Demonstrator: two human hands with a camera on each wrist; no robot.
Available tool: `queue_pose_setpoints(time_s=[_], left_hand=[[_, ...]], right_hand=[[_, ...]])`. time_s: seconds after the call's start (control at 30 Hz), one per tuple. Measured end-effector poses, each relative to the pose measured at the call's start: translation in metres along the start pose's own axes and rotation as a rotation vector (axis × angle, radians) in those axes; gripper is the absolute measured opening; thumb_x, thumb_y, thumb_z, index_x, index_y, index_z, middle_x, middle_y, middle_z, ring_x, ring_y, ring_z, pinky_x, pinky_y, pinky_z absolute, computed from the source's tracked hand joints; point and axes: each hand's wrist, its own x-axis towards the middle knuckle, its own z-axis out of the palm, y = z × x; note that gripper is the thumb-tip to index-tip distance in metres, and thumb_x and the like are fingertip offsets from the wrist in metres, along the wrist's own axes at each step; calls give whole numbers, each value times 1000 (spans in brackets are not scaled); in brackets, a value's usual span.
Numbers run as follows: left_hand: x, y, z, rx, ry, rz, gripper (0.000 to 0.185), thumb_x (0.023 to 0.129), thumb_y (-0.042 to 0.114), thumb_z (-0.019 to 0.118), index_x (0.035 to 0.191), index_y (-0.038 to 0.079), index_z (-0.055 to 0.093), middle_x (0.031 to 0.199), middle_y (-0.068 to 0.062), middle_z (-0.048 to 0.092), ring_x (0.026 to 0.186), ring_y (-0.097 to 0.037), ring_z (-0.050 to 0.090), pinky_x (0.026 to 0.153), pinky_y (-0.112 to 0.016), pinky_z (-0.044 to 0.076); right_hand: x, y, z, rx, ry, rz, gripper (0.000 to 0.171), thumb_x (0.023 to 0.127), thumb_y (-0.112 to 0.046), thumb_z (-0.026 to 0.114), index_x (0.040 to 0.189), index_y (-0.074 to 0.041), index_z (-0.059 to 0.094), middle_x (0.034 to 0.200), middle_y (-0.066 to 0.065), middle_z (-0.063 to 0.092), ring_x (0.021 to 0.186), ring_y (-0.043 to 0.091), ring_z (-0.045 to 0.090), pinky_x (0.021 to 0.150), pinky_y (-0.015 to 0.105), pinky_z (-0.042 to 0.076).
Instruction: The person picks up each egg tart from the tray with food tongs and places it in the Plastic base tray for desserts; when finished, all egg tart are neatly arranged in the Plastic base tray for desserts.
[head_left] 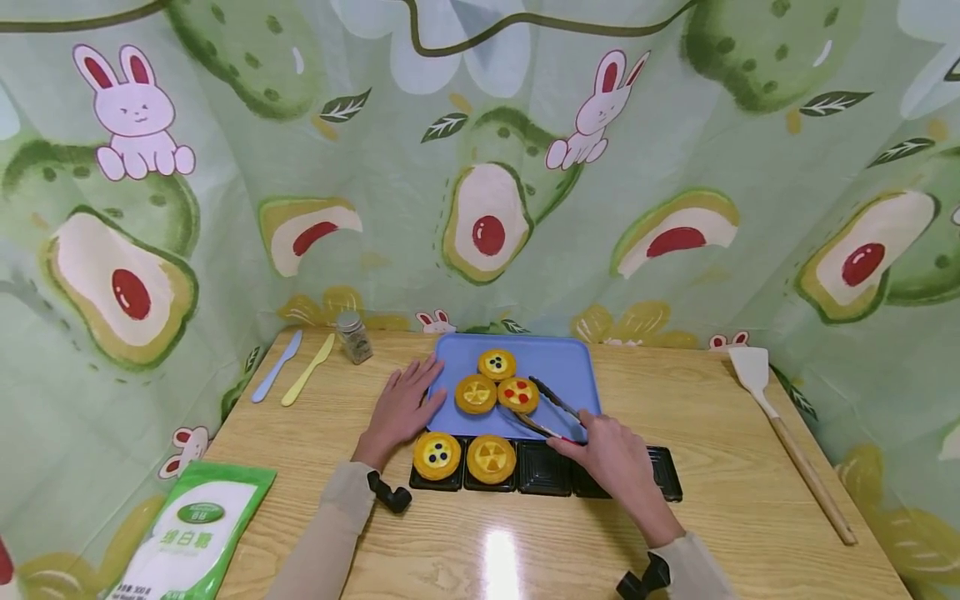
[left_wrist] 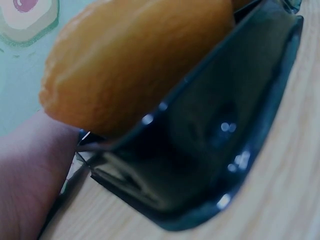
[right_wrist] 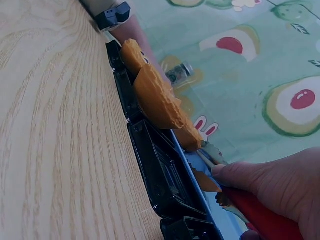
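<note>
Tongs (head_left: 551,410) sit in my right hand (head_left: 611,458), my fingers curled round their red handle, with the open tips reaching across the blue tray (head_left: 570,358) to the tart with red spots (head_left: 518,394); whether the tips touch it I cannot tell. That tart lies on the tray beside a plain yellow tart (head_left: 476,393), and a tart with dark spots (head_left: 497,363) lies just behind the two. My left hand (head_left: 401,408) rests flat and open on the counter (head_left: 750,500), its fingers against the tray's left edge. Just in front of the tray stands a row of black cups (head_left: 543,468); the two on the left hold tarts (head_left: 437,454), the others to their right stand bare. In the right wrist view my thumb (right_wrist: 240,172) presses on the red handle (right_wrist: 262,215) above the black cups. Far left on the counter lie a blue knife (head_left: 276,367) and a yellow knife (head_left: 307,369), with a small jar (head_left: 353,337) near them. A green and white bag (head_left: 197,533) lies at the near left, and a spatula (head_left: 787,433) lies along the right side.
</note>
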Motion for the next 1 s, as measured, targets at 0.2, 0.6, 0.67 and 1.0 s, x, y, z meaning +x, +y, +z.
queue_pose_setpoints(time_s=[0.2, 0.6, 0.67, 1.0], left_hand=[[0, 0, 0, 2, -1, -8, 66, 109, 56, 41, 166, 26, 31, 173, 5, 24, 160, -29, 19, 128, -58, 12], [0, -1, 2, -2, 5, 4, 65, 109, 55, 41, 166, 25, 33, 172, 5, 25, 160, -31, 21, 127, -58, 12], [0, -1, 2, 0, 7, 6, 65, 109, 55, 41, 166, 25, 33, 172, 5, 25, 160, -31, 21, 127, -58, 13], [1, -2, 2, 8, 4, 3, 66, 109, 57, 40, 166, 25, 33, 172, 5, 25, 160, -30, 21, 127, -59, 13]], right_hand=[[1, 0, 0, 4, 5, -1, 56, 86, -62, 78, 89, -8, 62, 62, 0, 37, 48, 16, 39, 42, 28, 24], [0, -2, 7, -16, 15, -9, 56, 87, -62, 77, 95, -7, 67, 60, 1, 42, 47, 17, 41, 41, 28, 25], [0, -3, 8, -12, 19, -6, 56, 87, -61, 77, 97, -7, 68, 61, 2, 44, 48, 18, 42, 40, 29, 27], [0, -2, 10, -19, 32, -21, 53, 88, -59, 77, 99, -7, 69, 61, 3, 46, 46, 18, 42, 38, 29, 28]])
